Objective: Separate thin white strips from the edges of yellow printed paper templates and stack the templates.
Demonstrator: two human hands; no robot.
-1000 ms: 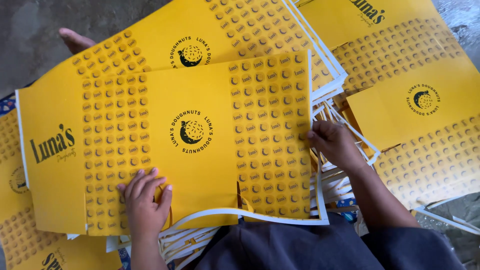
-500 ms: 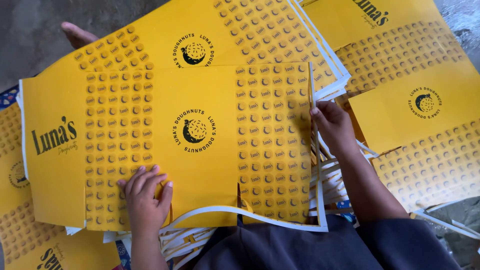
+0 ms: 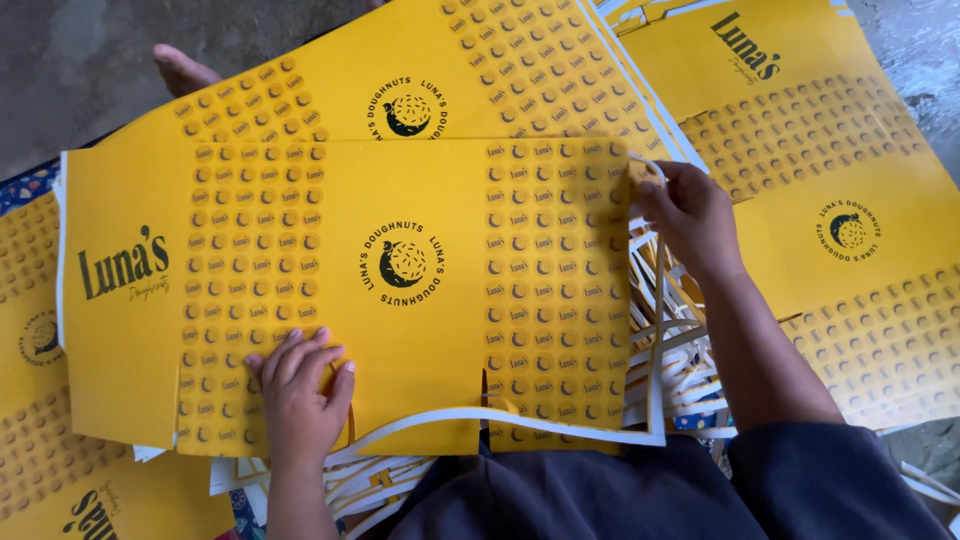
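A flat yellow die-cut cardboard sheet (image 3: 400, 200) with a round black logo and rows of small dots lies across my lap. My left hand (image 3: 300, 390) presses flat on its near left part, fingers spread, holding nothing. At the sheet's far right corner, my right hand (image 3: 690, 215) pinches a thin white trim strip (image 3: 655, 380). The strip stands loose from the sheet's right edge and runs on along its near edge.
More yellow printed sheets lie beneath, to the right (image 3: 850, 150) and at the left (image 3: 40, 440). A heap of white and yellow scrap strips (image 3: 690, 330) sits under my right forearm. A bare foot (image 3: 180, 70) shows on the grey concrete floor (image 3: 70, 60).
My right hand has moved up the sheet's right edge to its far corner, pulling the white strip away from the edge. My left hand has stayed pressed in place.
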